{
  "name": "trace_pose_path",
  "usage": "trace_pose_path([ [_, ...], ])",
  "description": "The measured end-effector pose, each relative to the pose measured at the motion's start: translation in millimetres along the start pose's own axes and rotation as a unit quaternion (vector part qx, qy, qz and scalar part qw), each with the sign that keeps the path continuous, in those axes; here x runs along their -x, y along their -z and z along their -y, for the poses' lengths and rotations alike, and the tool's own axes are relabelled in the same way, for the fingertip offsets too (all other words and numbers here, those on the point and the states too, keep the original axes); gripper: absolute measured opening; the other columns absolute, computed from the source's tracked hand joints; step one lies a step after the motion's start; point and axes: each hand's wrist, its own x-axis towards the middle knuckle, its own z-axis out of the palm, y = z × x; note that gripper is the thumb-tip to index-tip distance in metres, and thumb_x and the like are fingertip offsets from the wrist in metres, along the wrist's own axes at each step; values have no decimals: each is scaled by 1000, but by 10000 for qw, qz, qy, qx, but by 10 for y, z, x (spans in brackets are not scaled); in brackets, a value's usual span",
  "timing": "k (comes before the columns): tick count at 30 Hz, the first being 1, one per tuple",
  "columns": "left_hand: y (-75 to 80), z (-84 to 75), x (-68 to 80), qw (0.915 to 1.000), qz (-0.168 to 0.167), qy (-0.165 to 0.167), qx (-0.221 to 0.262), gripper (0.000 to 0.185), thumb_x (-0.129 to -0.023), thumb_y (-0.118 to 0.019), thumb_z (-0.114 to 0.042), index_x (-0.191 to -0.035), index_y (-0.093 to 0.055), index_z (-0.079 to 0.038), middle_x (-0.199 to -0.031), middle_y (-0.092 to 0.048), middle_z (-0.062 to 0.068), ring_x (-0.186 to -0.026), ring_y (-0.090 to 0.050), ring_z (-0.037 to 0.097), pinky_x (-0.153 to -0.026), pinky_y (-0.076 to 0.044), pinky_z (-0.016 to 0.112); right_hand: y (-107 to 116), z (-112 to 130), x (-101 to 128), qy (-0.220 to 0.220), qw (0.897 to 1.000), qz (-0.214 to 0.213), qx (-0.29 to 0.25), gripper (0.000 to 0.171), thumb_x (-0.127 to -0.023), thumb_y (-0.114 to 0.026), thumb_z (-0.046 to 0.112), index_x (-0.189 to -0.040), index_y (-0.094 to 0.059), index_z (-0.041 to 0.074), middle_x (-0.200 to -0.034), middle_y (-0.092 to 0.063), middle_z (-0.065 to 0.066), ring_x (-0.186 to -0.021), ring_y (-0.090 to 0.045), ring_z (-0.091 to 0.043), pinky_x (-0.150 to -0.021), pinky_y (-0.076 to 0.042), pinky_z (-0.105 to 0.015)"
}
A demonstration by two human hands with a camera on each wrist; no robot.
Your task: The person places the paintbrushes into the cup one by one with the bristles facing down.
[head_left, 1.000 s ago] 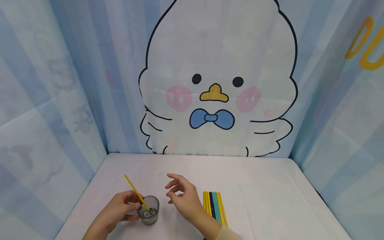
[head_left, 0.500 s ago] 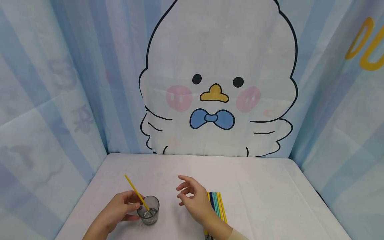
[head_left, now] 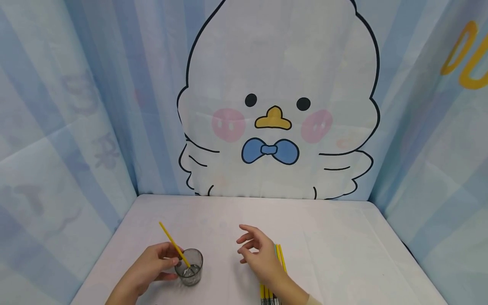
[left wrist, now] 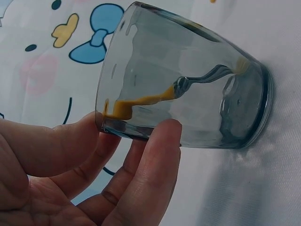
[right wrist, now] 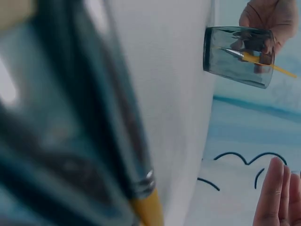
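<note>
Head view, near to far: paintbrushes (head_left: pixel 266 293), partly hidden, between five and six o'clock; glass (head_left: pixel 192 279) at seven, gripped by the left hand (head_left: pixel 152 267), one yellow paintbrush (head_left: pixel 169 236) leaning inside; right hand (head_left: pixel 263 256) near six, now farther from the glass, fingers loosely bent and empty, suggesting that brush is deposited

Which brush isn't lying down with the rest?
The yellow brush leaning alone in the glass, handle up; the other brushes, some also yellow, lie side by side on the table.
</note>
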Motion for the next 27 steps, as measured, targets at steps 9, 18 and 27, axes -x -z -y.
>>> trace_pose_path([
  [9,-12,-10,10,10000,-17,1,-13,27,-103,-66,1,-129,-68,6,-114,-72,15,-98,-69,20,-79,-70,44,176,-20,58,-182,9997,-75,176,58,-96,-69,-6,-147,-62,20,-117,-69,-20,-90,-72,-25,-70,-69,-33],
  [18,-10,-24,28,10000,-47,16,-21,27,-103,-66,2,-129,-68,6,-115,-72,15,-98,-69,20,-79,-70,43,319,13,114,-366,9989,-205,193,58,-97,-67,-8,-148,-61,19,-118,-68,-18,-94,-72,-34,-71,-69,-33],
  [27,0,-10,16,10000,13,-38,-17,27,-103,-66,1,-129,-67,6,-115,-72,15,-98,-69,20,-80,-70,44,458,4,169,-484,9973,-536,113,61,-93,-70,-11,-146,-63,17,-116,-68,-21,-90,-72,-32,-68,-69,-38],
])
